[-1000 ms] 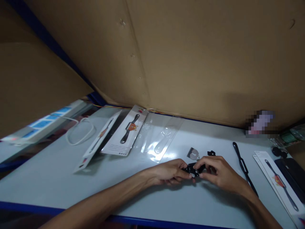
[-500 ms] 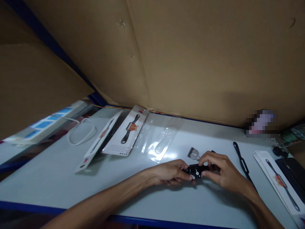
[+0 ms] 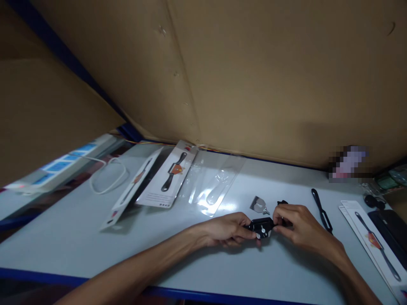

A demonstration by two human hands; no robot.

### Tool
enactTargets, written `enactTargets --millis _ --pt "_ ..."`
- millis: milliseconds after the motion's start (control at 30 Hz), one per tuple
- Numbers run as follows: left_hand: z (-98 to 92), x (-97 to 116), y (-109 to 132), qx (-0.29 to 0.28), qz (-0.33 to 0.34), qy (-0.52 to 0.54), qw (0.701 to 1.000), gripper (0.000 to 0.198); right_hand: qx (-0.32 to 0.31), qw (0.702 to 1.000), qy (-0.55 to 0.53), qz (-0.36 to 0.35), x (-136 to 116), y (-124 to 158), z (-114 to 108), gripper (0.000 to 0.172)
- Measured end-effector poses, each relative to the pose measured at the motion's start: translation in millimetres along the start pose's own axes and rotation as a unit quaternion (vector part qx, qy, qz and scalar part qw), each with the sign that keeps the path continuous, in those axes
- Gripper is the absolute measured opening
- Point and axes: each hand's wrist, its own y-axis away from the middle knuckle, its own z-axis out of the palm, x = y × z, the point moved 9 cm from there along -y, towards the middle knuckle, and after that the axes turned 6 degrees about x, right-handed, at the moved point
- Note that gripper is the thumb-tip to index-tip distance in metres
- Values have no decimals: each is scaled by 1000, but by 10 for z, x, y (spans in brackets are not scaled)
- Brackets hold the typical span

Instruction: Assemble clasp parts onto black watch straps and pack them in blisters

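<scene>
My left hand pinches the left end of a small black metal part with bright screws, held just above the pale table. Fingers of my right hand are closed on its right end. A small grey metal blade piece lies just behind the part. A little black piece sits beside it, partly hidden by my right fingers. A long black tool body lies on the table right of my right hand.
Printed packaging cards and a clear plastic blister lie at the back left. A white power strip and white cable are far left. More cards lie at the right edge. Cardboard walls close the back.
My right hand has slid a little to the right along the black part, uncovering more of it. My left hand has stayed where it was.
</scene>
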Motion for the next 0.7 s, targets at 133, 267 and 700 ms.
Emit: enactTargets --millis 133,267,700 --pt "3 -4 4 -1 -4 0 1000 37 -4 1000 2 -1 1 -2 14 16" --pt "-4 -10 5 0 -4 -4 1000 37 0 1000 4 -4 21 0 33 15" --pt "14 7 5 -13 5 -4 1000 33 -4 1000 15 -11 2 -21 48 16"
